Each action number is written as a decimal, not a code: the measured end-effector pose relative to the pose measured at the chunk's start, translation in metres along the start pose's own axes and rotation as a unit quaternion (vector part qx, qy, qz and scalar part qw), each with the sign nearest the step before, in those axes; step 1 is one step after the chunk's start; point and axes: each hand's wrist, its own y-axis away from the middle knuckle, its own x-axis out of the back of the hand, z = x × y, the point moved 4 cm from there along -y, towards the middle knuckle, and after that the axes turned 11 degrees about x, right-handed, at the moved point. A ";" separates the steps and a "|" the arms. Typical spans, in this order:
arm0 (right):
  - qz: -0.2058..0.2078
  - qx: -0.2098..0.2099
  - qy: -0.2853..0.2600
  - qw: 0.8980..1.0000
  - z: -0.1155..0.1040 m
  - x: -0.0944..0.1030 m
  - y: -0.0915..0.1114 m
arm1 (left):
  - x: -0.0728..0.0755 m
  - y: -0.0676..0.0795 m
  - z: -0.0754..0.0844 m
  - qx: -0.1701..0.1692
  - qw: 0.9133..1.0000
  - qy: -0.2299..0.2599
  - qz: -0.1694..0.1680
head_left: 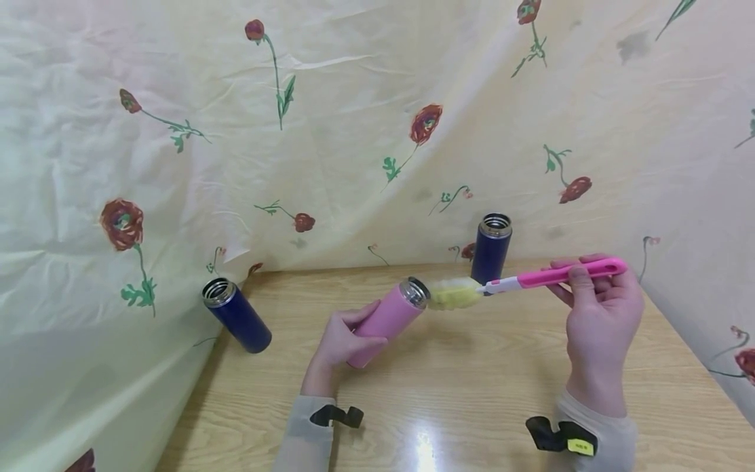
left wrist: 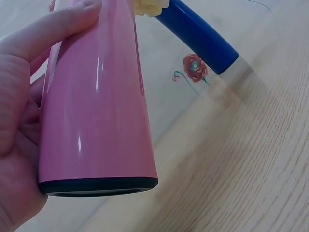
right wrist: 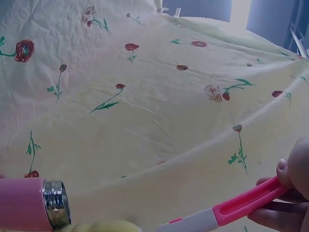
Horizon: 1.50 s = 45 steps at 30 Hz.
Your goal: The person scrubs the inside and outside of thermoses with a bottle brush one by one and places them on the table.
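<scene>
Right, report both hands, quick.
Left hand: holding the pink bottle, tilted.
Right hand: holding the brush by its pink handle.

The pink bottle is silver-necked, with one navy bottle at its nine o'clock and another navy bottle at two; the brush is pink, white and yellow. Red, green-stemmed flowers pattern the cream cloth.

The left wrist view's top edge cuts off the upper end of the pink bottle. In the right wrist view the lower edge crops the yellow head of the brush, and the right edge the right hand. Print on the yellow tag is too small to read.
</scene>
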 end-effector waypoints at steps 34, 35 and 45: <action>0.046 -0.063 -0.068 0.995 -0.014 0.017 -0.007 | -0.006 0.001 0.002 -0.044 0.997 -0.015 -0.060; 0.045 -0.062 -0.070 0.995 -0.014 0.016 -0.007 | -0.006 0.001 0.002 -0.046 0.997 -0.015 -0.061; 0.044 -0.067 -0.101 0.992 -0.012 0.012 -0.004 | -0.006 0.001 0.003 -0.043 0.997 -0.023 -0.060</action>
